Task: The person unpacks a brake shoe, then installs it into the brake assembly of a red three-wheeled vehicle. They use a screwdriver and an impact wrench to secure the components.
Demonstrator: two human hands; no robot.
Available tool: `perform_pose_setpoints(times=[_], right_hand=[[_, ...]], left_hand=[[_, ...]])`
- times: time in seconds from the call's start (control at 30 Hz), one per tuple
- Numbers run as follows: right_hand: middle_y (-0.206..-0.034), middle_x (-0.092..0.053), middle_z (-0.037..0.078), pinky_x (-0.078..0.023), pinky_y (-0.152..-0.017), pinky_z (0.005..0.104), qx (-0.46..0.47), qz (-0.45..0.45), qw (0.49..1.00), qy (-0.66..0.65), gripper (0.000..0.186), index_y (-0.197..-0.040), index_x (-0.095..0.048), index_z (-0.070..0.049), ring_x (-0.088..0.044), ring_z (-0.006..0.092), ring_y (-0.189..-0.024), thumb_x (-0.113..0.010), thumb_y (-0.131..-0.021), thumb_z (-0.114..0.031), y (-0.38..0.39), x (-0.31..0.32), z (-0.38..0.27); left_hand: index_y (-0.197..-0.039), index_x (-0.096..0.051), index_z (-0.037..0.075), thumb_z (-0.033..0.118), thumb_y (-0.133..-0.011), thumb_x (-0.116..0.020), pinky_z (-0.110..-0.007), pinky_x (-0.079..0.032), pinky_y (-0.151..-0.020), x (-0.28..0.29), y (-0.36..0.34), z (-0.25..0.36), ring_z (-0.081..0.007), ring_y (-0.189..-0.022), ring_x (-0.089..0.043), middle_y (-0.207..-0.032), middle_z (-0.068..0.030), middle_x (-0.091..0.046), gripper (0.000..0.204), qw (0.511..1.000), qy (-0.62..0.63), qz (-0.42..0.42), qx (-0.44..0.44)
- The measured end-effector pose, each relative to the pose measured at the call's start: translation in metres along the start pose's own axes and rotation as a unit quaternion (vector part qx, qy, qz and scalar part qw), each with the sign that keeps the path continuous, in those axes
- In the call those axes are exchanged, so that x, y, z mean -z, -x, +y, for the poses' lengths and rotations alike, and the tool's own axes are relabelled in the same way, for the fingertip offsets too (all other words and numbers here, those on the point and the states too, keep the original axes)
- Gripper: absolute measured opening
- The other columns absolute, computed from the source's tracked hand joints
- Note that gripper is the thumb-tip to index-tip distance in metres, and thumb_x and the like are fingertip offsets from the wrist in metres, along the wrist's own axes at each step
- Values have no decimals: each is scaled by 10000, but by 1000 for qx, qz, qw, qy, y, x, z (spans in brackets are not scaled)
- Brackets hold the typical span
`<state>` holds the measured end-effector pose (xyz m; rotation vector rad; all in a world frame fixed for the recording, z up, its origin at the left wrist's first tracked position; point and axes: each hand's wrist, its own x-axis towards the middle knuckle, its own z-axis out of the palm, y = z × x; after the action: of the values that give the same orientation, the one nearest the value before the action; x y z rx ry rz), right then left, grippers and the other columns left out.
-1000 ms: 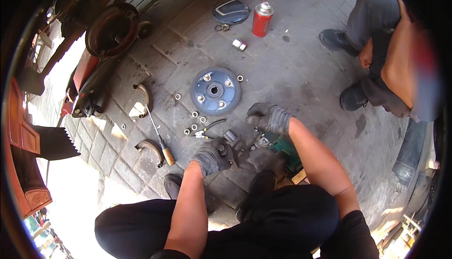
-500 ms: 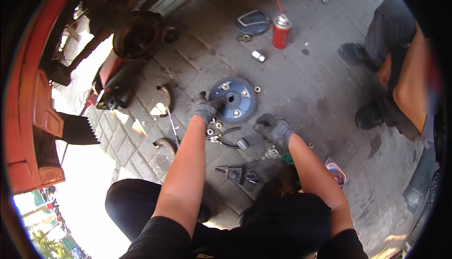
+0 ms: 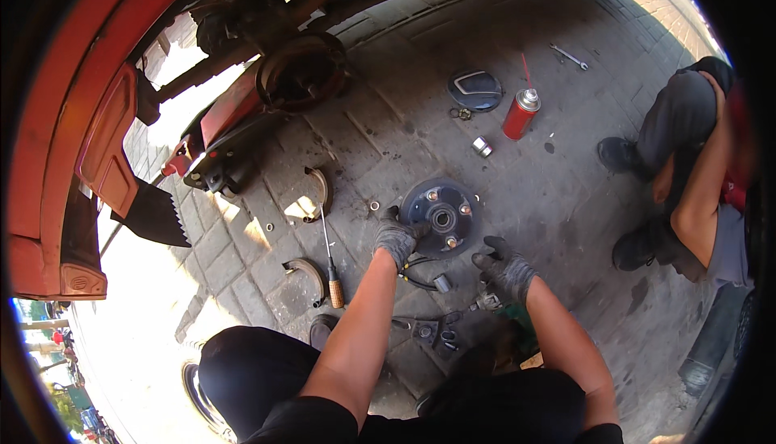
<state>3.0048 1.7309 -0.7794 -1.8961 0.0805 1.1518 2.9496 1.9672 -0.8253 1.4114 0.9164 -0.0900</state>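
Note:
A round dark brake drum (image 3: 420, 197), with a bored centre and several studs or nuts around it, is on the paving in front of me. At its lower left rim is my left hand (image 3: 396, 239) in a grey glove, closed on the edge with fingers over the face. My right hand (image 3: 509, 273), also gloved, is just off the drum's lower right, fingers apart, holding nothing visible. Below the drum are partly hidden pliers (image 3: 417, 282) and a metal socket (image 3: 441, 283). A small metal part (image 3: 487, 301) shows under my right hand.
Curved brake shoes (image 3: 322, 193) (image 3: 311, 278) and a screwdriver (image 3: 335, 286) lie left. A red spray can (image 3: 520, 115), dark cap (image 3: 475, 90), chrome socket (image 3: 482, 147) and wrench (image 3: 569, 57) are farther off. A red vehicle (image 3: 105, 145) borders the left; another person (image 3: 679, 121) is at right.
The whole view has shifted, so things appear lower and farther right. My left hand has moved from the drum's face to its lower left rim. The right hand's fingers have spread.

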Motion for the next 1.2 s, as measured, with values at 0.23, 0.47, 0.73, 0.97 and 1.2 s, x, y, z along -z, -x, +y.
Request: perform_pose_setpoints(times=[0.23,0.47,0.73,0.97,1.2], right_hand=[[-1136,-585,127,-564,-648,413,33,9,998,-51,830,-1359,-401,-84,-617,252,-922,-733,-739,-524,13,3,-113],[-1124,-609,42,-507,-684,341,242,-20,960,-138,658,-1290,-522,-161,-598,195,-925,-679,-783,-549,-22,-37,-233],[-968,-659,164,-503,-745,337,304,0,931,-203,309,-1094,-634,-59,-620,221,-823,-527,-924,-293,-74,-94,-277],[-1054,-666,97,-497,-756,343,306,-59,896,-315,441,-1134,-638,-53,-613,216,-899,-615,-875,-409,-115,-102,-281],[-817,-664,12,-440,-553,269,318,-94,854,-401,286,-983,-694,-107,-570,123,-663,-622,-890,-368,-117,-108,-271]], left_hand=[[-1315,-409,-47,77,-674,-843,-322,-539,-837,8,16,39,-222,-943,-634,-1090,-168,-638,784,986,-8,79,-146],[-1214,-521,-8,180,-634,-860,-341,-502,-870,81,-2,136,-234,-955,-639,-1066,-137,-665,697,914,70,212,-339],[-1267,-479,-33,53,-653,-848,-343,-483,-931,129,-31,167,-230,-1054,-611,-1189,-147,-625,722,909,125,252,-306],[-1268,-502,-47,158,-635,-880,-338,-452,-978,135,-39,168,-239,-1115,-593,-1231,-152,-615,765,892,16,263,-368],[-1167,-599,-43,256,-643,-872,-351,-446,-967,148,-37,180,-265,-1098,-605,-1155,-162,-656,662,881,-100,275,-371]])
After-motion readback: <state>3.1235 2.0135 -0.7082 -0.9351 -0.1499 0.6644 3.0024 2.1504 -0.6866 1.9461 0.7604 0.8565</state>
